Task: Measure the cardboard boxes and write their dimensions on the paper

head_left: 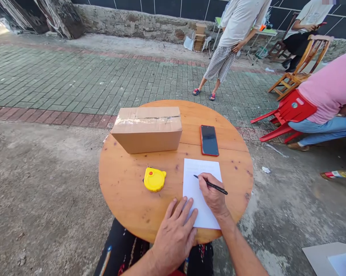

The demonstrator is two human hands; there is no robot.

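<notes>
A black pen is gripped in my right hand, its tip at the upper part of a white sheet of paper. Faint lines of writing show near the top of the sheet. My left hand lies flat with fingers spread, its fingertips on the paper's lower left edge and the wood beside it. Left of the paper sits a yellow tape measure with a red button. Beyond the paper lies a phone in a red case, its screen dark.
A taped cardboard box stands at the back left of the round wooden table. Past the table, a person stands on the paving. To the right, someone in pink sits on a red plastic chair, near a wooden chair.
</notes>
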